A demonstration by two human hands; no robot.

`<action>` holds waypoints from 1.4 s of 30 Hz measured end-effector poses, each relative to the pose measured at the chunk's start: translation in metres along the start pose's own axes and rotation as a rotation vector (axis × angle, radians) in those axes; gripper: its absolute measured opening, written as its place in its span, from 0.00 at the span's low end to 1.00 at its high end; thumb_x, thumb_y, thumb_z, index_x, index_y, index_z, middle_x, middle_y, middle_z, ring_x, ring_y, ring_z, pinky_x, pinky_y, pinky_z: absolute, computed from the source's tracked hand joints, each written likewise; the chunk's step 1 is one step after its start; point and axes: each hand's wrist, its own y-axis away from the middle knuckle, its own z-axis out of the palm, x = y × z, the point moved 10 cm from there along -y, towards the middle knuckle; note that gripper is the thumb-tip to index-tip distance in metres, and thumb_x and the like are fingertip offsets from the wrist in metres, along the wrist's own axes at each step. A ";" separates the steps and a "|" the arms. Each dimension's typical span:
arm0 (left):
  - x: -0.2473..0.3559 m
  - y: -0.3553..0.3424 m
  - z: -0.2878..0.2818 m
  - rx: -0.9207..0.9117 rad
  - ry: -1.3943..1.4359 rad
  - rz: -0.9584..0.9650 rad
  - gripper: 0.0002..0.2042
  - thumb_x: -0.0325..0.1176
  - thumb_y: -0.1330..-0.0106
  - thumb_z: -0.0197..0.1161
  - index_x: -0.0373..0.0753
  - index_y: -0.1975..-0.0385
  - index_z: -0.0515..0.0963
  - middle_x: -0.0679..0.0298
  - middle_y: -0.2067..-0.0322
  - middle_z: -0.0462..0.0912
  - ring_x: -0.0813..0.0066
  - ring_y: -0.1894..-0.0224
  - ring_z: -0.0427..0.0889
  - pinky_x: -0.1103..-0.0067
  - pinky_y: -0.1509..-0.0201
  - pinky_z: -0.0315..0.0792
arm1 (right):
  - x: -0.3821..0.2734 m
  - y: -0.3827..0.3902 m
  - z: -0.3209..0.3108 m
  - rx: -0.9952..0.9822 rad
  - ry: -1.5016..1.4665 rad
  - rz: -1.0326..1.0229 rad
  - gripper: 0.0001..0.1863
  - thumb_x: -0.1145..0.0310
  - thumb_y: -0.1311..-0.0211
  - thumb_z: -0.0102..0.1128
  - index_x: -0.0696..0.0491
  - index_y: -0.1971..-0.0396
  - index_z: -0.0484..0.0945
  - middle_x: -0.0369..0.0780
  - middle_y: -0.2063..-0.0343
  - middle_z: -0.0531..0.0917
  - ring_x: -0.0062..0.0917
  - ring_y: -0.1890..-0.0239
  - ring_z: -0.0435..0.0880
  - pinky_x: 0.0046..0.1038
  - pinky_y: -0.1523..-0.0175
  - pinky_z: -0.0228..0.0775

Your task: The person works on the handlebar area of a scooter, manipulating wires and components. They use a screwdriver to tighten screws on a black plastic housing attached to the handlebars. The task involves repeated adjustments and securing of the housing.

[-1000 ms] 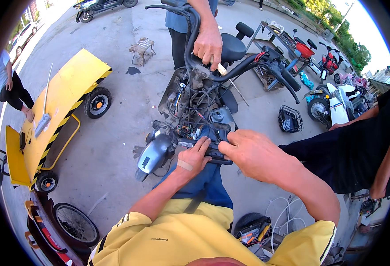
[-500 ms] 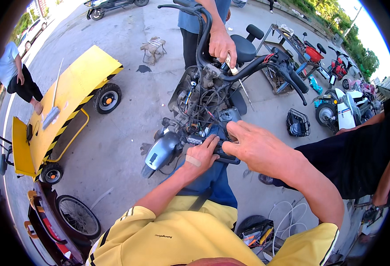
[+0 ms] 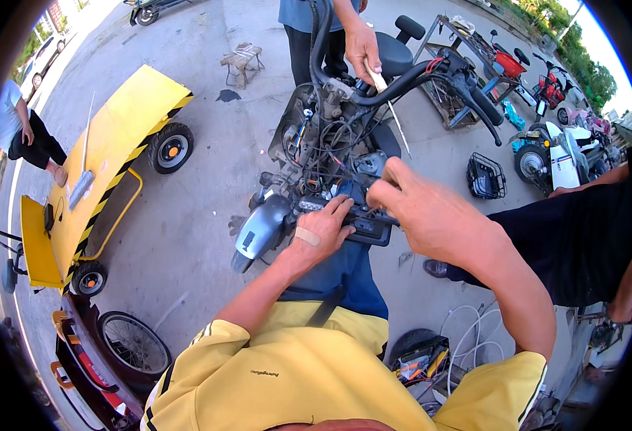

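A partly stripped scooter (image 3: pixel 330 136) stands before me, its wiring and frame exposed. My left hand (image 3: pixel 321 228), with a plaster on its back, grips the edge of a dark flat panel (image 3: pixel 370 231) held low at the scooter's front, above my legs. My right hand (image 3: pixel 431 205) is closed just right of the panel, over its upper edge; what its fingers hold is hidden. A grey-blue rounded scooter part (image 3: pixel 262 228), perhaps a fender, sits left of my left hand.
Across the scooter, another person's hand (image 3: pixel 362 49) holds a pale-handled tool with a long thin shaft near the handlebar (image 3: pixel 402 87). Someone in dark trousers is close at right. A yellow cart (image 3: pixel 107 151) stands left, a black basket (image 3: pixel 486 176) right, a tool bag (image 3: pixel 420 359) lower right.
My right hand has risen slightly and turned, while my left hand stays on the panel. The other person's hand and tool have shifted slightly; the whole view has also moved a little.
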 end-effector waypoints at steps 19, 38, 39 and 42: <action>0.049 -0.034 -0.059 -0.063 0.479 0.217 0.11 0.28 0.33 0.72 0.38 0.52 0.87 0.57 0.64 0.89 0.59 0.65 0.86 0.69 0.59 0.79 | 0.001 0.010 0.004 0.270 0.064 -0.107 0.14 0.74 0.39 0.66 0.54 0.56 0.73 0.42 0.62 0.85 0.41 0.56 0.89 0.40 0.56 0.82; 0.033 -0.041 -0.056 0.043 0.561 0.174 0.09 0.28 0.35 0.76 0.34 0.59 0.85 0.61 0.72 0.85 0.73 0.72 0.79 0.73 0.64 0.77 | 0.016 -0.001 0.003 0.382 -0.002 0.002 0.18 0.76 0.44 0.72 0.56 0.55 0.75 0.44 0.55 0.79 0.42 0.50 0.86 0.39 0.51 0.82; 0.029 -0.044 -0.049 -0.004 0.529 0.114 0.08 0.27 0.34 0.75 0.33 0.59 0.86 0.63 0.69 0.86 0.77 0.69 0.80 0.76 0.63 0.77 | 0.017 0.001 0.002 0.409 0.010 -0.020 0.19 0.77 0.45 0.72 0.56 0.55 0.75 0.44 0.54 0.79 0.42 0.50 0.86 0.39 0.51 0.82; 0.024 -0.047 -0.038 -0.084 0.634 -0.012 0.09 0.28 0.29 0.71 0.31 0.54 0.83 0.65 0.65 0.85 0.80 0.66 0.80 0.77 0.62 0.77 | 0.011 0.004 -0.004 0.471 -0.023 -0.159 0.18 0.76 0.45 0.73 0.57 0.56 0.75 0.44 0.55 0.79 0.43 0.54 0.87 0.40 0.54 0.83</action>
